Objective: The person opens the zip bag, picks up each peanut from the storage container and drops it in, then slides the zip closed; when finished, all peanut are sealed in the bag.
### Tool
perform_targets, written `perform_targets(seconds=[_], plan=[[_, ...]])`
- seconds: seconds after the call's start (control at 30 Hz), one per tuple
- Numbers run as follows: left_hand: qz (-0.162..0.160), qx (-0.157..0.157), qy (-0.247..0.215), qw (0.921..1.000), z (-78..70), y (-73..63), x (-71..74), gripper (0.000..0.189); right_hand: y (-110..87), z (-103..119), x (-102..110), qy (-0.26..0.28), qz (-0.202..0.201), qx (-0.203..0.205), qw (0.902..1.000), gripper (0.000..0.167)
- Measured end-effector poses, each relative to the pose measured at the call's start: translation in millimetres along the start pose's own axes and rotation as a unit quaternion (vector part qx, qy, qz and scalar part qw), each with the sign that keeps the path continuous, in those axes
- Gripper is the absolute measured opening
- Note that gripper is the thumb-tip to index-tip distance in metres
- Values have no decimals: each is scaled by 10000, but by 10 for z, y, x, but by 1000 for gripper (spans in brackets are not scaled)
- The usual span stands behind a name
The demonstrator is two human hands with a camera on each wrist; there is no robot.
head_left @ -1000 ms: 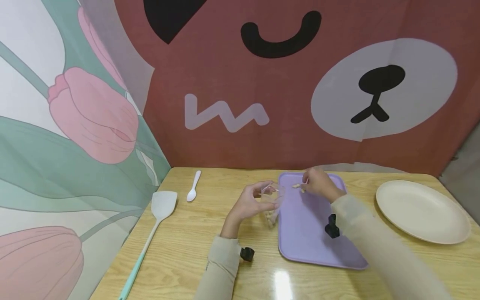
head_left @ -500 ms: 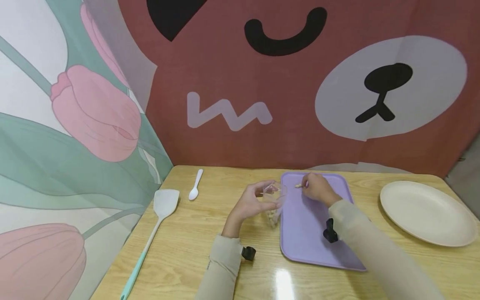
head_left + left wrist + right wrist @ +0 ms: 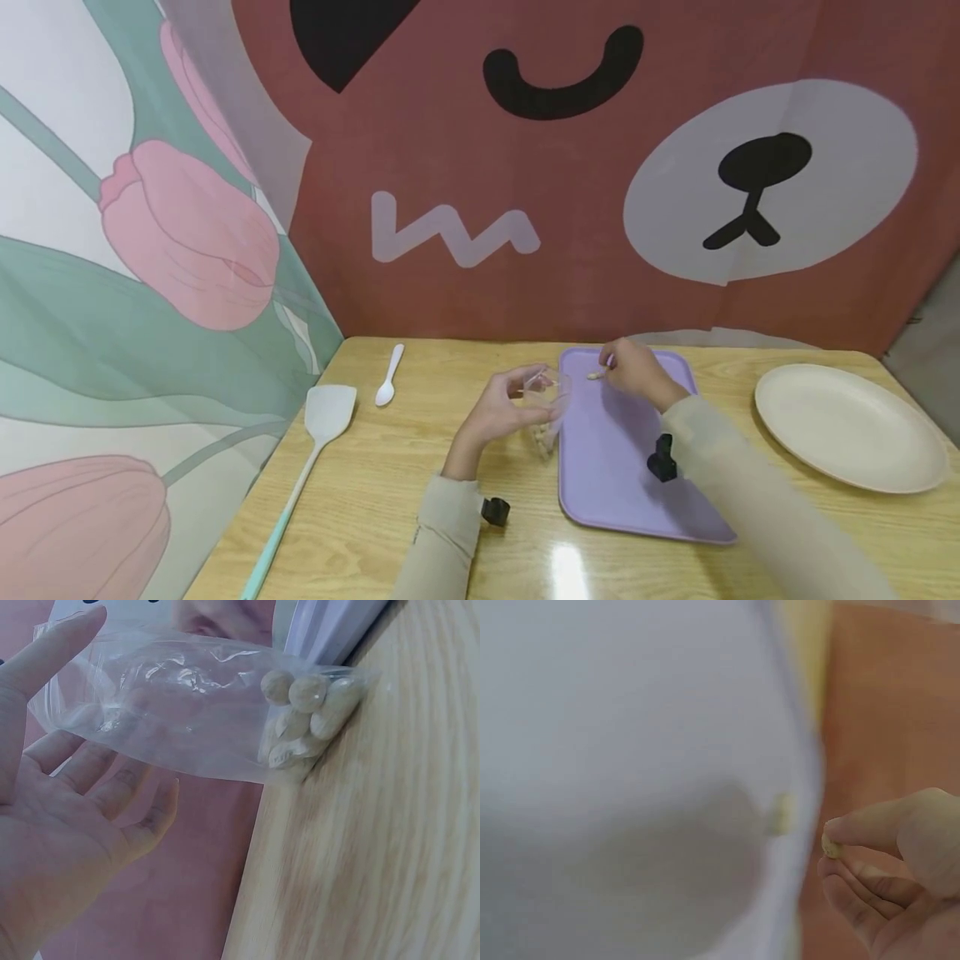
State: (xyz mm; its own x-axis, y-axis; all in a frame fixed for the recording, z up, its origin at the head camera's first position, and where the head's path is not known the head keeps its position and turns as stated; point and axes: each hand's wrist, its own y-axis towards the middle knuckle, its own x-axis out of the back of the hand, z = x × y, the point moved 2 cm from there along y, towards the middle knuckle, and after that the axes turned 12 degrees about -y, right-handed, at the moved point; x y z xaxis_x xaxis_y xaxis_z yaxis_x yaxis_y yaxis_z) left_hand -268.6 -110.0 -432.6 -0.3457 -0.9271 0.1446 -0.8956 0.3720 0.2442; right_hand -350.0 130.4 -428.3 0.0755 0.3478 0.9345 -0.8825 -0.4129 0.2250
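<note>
My left hand [image 3: 498,408] holds a clear plastic bag [image 3: 191,709] upright by its top, thumb on one side and fingers on the other. Several peanuts in their shells [image 3: 307,712] lie at the bottom of the bag, which touches the table beside the purple tray [image 3: 607,475]. Over the tray's far end, my right hand [image 3: 636,371] pinches a peanut [image 3: 830,846] between thumb and fingertips. Another peanut [image 3: 781,814] lies on the tray near its far rim, close to the right fingers; it is blurred in the right wrist view.
A large cream oval plate [image 3: 847,429] stands right of the tray. On the left lie a small white spoon [image 3: 389,375] and a long spatula [image 3: 303,467] with a green handle. A printed cloth [image 3: 450,292] hangs behind the table's far edge.
The right hand has shifted slightly left over the tray, staying close to the peanut there. The left hand and the bag have hardly moved. The head view shifts a little.
</note>
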Motion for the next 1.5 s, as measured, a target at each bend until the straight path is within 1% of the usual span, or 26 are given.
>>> perform_targets(seconds=[0.07,0.2,0.37,0.47,0.63,0.73,0.83,0.97,1.23,1.37,1.5], plan=[[-15,-2,17,10000,6,-6,-9,66,15,81,130,119,-134,115,9998,14],[16,22,95,10000,-2,-22,-25,66,24,338,401,221,-309,524,9979,16],[78,29,108,9999,-2,-21,-22,66,-6,718,679,324,-135,879,9955,18],[108,24,32,9999,6,-9,-18,67,-52,914,763,377,5,1122,9930,18],[135,-17,-75,9999,-2,-7,-14,68,-130,1129,771,421,310,1520,9870,18],[125,33,-30,9999,-11,-15,-12,65,-158,1192,750,475,404,1599,9852,18],[125,121,52,9998,-25,-21,-11,62,-169,1225,744,498,382,1646,9844,18],[183,142,38,9997,-29,-9,-9,60,-174,1243,745,507,381,1683,9837,17],[161,46,110,9998,-36,-2,-4,60,-173,1240,729,524,427,1850,9804,14],[164,-48,47,9998,-32,1,0,58,-176,1238,713,546,434,1839,9805,14],[154,-75,98,9998,-42,-15,-5,58,-175,1226,707,568,443,1738,9821,14]])
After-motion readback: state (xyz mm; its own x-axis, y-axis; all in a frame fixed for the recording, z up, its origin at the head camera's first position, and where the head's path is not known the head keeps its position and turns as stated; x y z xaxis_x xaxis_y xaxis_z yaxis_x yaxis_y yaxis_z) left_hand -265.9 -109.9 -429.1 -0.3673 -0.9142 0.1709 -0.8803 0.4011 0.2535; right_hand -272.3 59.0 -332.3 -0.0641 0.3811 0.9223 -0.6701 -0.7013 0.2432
